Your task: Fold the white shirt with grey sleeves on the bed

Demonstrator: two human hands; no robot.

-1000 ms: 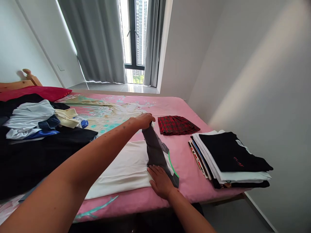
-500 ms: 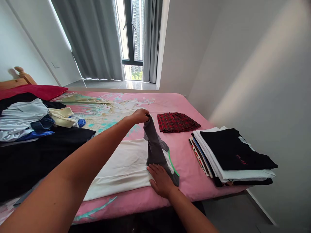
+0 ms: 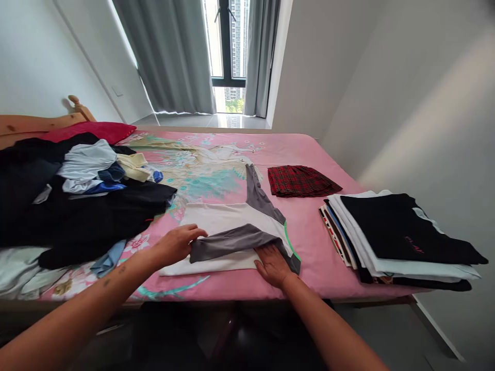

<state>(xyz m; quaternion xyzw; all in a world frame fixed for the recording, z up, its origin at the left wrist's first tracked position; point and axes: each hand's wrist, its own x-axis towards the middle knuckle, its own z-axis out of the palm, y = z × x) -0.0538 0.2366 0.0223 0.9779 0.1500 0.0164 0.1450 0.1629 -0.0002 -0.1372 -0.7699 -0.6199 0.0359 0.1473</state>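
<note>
A white long-sleeved shirt (image 3: 232, 215) with grey sleeves and a green-edged neckline lies on the bed near its front edge. My left hand (image 3: 180, 243) pinches the cuff end of the near grey sleeve (image 3: 232, 242), which lies lengthwise over the white body. My right hand (image 3: 274, 265) rests flat with fingers extended at the shoulder, where that sleeve bends; the fingertips are partly covered by the grey cloth. The other grey sleeve (image 3: 260, 191) stretches away from me across the sheet.
A folded red plaid skirt (image 3: 303, 180) lies beyond the shirt. On the right is a stack of folded clothes, a black T-shirt (image 3: 390, 226) on top. Loose clothes (image 3: 104, 206) are heaped at left by a red pillow (image 3: 112, 131). Pink floral sheet (image 3: 278, 147) covers the bed.
My left hand has brought the raised sleeve down and to the left, laying it along the shirt body. My right hand stays at the shoulder. The view has shifted left.
</note>
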